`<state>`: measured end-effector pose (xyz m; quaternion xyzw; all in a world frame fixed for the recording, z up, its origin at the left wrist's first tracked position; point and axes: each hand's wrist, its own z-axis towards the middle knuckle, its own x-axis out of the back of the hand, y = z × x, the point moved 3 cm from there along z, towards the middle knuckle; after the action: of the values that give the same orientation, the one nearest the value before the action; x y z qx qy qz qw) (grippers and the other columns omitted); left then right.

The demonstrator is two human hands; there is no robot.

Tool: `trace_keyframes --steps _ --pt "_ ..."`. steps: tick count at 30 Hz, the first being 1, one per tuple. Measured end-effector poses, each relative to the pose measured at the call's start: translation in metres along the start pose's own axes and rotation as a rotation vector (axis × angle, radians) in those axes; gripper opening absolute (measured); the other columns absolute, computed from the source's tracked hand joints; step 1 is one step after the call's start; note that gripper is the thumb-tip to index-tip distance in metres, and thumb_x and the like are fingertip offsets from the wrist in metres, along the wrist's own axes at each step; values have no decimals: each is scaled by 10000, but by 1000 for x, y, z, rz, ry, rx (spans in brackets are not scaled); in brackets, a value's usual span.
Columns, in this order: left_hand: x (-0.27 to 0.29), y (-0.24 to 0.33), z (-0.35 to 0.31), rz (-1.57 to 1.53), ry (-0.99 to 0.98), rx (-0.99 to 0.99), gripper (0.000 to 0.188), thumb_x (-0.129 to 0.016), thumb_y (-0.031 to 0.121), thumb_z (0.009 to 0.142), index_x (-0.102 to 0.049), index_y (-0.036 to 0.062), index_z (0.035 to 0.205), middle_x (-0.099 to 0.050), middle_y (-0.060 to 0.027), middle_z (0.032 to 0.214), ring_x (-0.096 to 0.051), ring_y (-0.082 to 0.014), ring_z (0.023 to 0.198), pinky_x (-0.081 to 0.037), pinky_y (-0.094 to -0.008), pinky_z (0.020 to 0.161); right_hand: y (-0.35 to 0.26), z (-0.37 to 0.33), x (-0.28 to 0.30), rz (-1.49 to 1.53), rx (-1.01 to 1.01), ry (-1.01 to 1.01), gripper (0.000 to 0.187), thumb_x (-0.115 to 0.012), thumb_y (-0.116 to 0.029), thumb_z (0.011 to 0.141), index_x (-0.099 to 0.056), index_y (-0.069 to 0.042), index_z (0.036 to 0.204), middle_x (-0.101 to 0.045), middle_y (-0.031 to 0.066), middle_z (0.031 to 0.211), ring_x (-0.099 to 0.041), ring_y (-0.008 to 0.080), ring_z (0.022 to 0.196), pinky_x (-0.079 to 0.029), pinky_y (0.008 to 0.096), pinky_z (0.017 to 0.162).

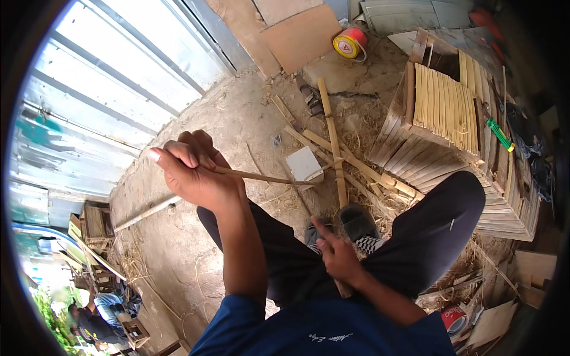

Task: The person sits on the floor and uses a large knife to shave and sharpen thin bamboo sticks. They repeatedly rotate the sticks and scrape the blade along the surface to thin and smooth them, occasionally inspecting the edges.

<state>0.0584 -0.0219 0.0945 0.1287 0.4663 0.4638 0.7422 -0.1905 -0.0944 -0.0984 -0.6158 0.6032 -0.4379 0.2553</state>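
My left hand (199, 169) is raised at the left, fingers closed around one end of a thin bamboo strip (261, 176). The strip runs rightward from the fist, over the floor and past a small white box-like piece (304, 164). Low between my knees, my right hand (339, 259) is closed with its index finger stretched forward. A brown wooden handle (344, 289) sticks out below that palm; the rest of this tool is mostly hidden, so its kind is unclear. The right hand is apart from the left.
Split bamboo pieces (333, 142) and shavings lie before my shoes (358, 222). To the right stands a slatted bamboo structure (442, 107) with a green-handled tool (500, 135) on it. A red-yellow bucket (350, 44) stands far off. Another person (98, 323) sits at the lower left.
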Motion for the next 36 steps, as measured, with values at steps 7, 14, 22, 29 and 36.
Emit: trace_keyframes --steps 7,14,22,29,36 --pt "4 -7 5 3 41 35 574 -395 436 1106 -349 150 611 -273 29 513 -226 -90 475 -228 -257 506 9 22 4 293 -350 43 563 -520 -168 1038 -393 -331 1562 -583 88 641 -599 177 536 -515 345 603" --pt "5 -7 9 -24 52 33 564 -411 414 1107 -338 157 611 -261 31 523 -222 -95 480 -227 -256 505 -5 5 -1 -76 289 195 566 -536 -192 1030 -389 -305 1566 -554 186 613 -571 267 513 -487 389 606" --pt "-5 -12 11 11 49 8 559 -392 387 1114 -345 139 616 -288 15 544 -225 -101 494 -226 -263 505 -21 12 44 -133 79 20 532 -511 -245 1037 -393 -325 1549 -690 300 955 -706 434 874 -546 487 797" --pt "-11 -10 2 -24 43 19 568 -405 411 1108 -321 135 618 -279 15 564 -229 -103 497 -233 -260 509 33 21 30 -67 -42 59 539 -509 -220 1042 -379 -266 1564 -705 264 1082 -721 333 882 -537 407 865" --pt "-15 -2 -12 -34 -68 18 570 -384 428 1111 -333 165 608 -258 42 528 -218 -85 470 -232 -261 505 53 15 21 -134 54 131 539 -486 -207 1055 -364 -256 1577 -694 187 931 -692 209 674 -563 347 673"
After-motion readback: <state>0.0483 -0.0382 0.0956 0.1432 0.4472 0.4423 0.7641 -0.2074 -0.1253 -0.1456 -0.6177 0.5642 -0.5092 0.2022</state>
